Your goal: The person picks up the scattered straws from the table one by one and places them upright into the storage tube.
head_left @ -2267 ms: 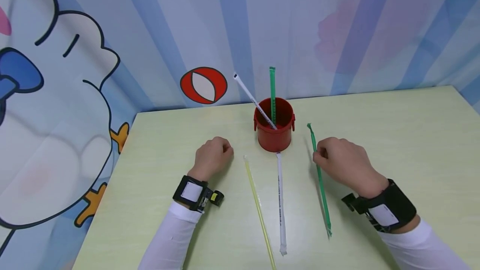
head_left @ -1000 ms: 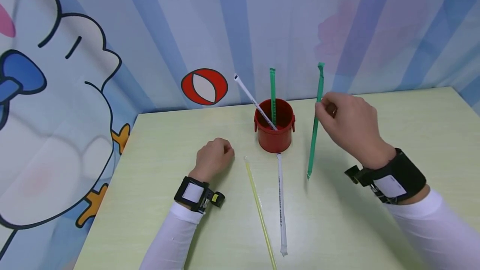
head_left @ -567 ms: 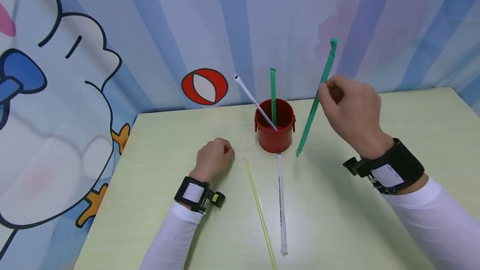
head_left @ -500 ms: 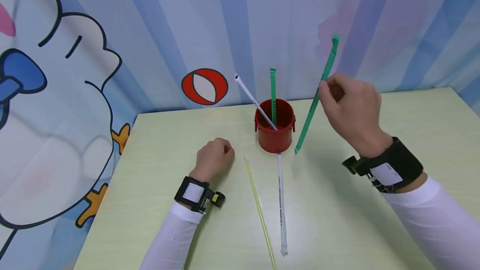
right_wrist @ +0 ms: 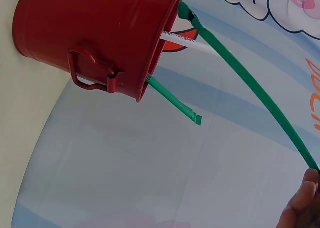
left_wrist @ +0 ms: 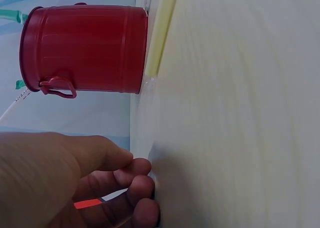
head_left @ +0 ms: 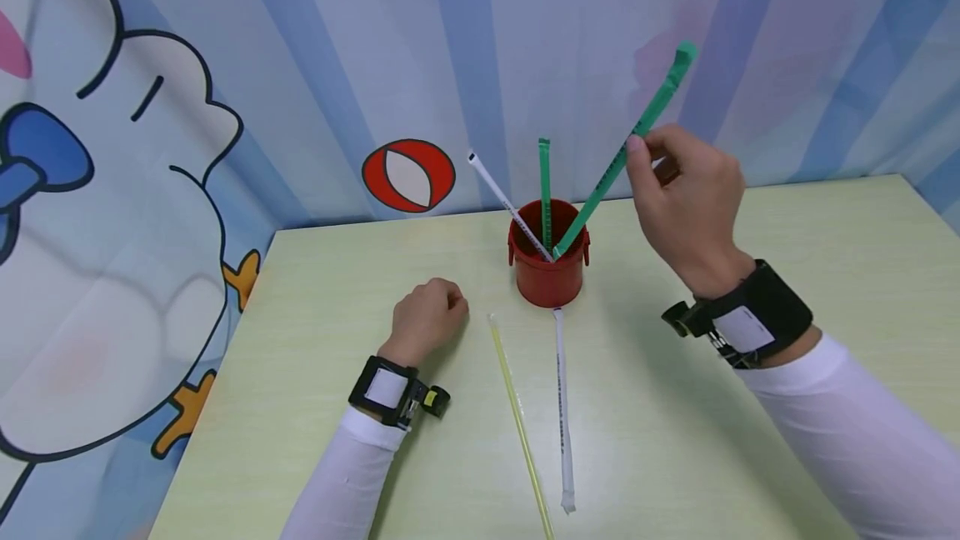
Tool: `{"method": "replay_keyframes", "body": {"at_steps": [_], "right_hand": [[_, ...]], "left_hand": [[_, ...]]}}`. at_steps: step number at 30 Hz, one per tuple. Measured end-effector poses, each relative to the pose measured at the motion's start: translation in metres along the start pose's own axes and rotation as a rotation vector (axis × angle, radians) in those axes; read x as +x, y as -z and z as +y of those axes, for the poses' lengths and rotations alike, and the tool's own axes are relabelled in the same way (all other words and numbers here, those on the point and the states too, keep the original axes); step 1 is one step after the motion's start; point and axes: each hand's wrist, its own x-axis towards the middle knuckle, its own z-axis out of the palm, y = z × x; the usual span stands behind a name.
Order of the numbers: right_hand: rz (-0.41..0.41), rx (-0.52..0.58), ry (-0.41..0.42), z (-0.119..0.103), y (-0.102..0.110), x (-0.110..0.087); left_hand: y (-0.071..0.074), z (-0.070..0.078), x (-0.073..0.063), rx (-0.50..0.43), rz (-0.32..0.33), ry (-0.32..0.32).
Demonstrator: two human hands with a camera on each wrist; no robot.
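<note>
My right hand [head_left: 690,207] pinches a green paper-wrapped drinking straw [head_left: 610,174], held slanting above the table. Its lower tip is over the mouth of a small red bucket [head_left: 549,282]; in the right wrist view that straw [right_wrist: 250,79] has its end close to the rim, and whether they touch I cannot tell. Another green straw [head_left: 545,177] and a white wrapped straw [head_left: 498,191] stand in the bucket. My left hand [head_left: 423,319] rests on the table left of the bucket, fingers loosely curled around nothing, as the left wrist view confirms.
A yellow straw in a clear wrapper [head_left: 516,407] and a white wrapped straw [head_left: 564,407] lie on the pale table [head_left: 300,332] in front of the bucket. Behind the table hangs a blue striped backdrop [head_left: 585,40] with cartoon prints.
My right hand has lifted the green straw off the table, tilted it and brought it left, so its lower tip moved from beside the bucket to over its mouth. My left hand stays put.
</note>
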Motion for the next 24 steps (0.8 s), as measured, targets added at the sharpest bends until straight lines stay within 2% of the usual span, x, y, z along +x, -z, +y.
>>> {"method": "replay_keyframes", "body": {"at_steps": [7,12,24], "right_hand": [[0.020,-0.009,-0.017,0.003,-0.007,0.001],[0.005,-0.030,-0.031,0.011,-0.010,-0.002],[-0.213,-0.123,-0.103,0.027,-0.031,-0.016]], "left_hand": [[0.000,0.000,-0.001,0.000,0.001,-0.004],[0.000,0.000,0.000,0.000,0.006,-0.009],[0.002,0.001,-0.002,-0.002,0.002,-0.004]]}}
